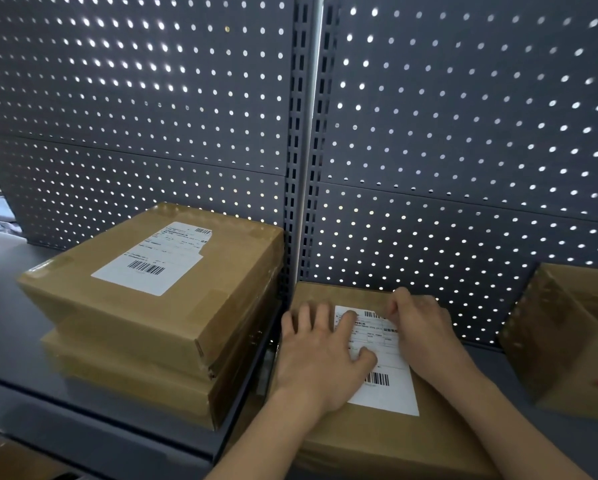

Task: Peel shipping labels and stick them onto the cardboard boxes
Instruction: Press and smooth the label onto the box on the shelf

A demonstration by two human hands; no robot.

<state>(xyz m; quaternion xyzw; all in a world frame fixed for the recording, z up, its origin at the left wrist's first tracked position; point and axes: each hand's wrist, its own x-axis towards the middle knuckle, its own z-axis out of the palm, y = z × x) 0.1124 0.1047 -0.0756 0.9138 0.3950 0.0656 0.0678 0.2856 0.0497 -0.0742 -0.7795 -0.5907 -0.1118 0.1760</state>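
Perforated dark-grey back panels [135, 98] fill the background, divided by a slotted vertical upright [304, 133]. Light shows through the holes. To the left of the upright, a dark shelf [6, 323] carries a stack of two sealed cardboard boxes: the upper box [221, 271] sits slightly askew on the lower box [135, 382]. To the right of the upright, at a lower level, lies the working box [394, 441], flat, with its far edge near the back panel. At the far right edge of the view stands an open carton [567, 341], well apart from the working box and partly cut off by the frame. The applied label [152, 258], white with two barcodes, lies flat on the top face of the upper box. The current label [384, 393], also white with barcodes, lies on the top face of the working box, between the two hands; its near edge appears flat against the cardboard. The left hand [322, 362] rests palm-down with its fingers straight and spread, pressing on the left part of the current label and the cardboard beside it. The right hand [422, 327] sits at the far right corner of the current label with its fingers bent down onto the paper; whether they pinch the corner or only press it cannot be determined.
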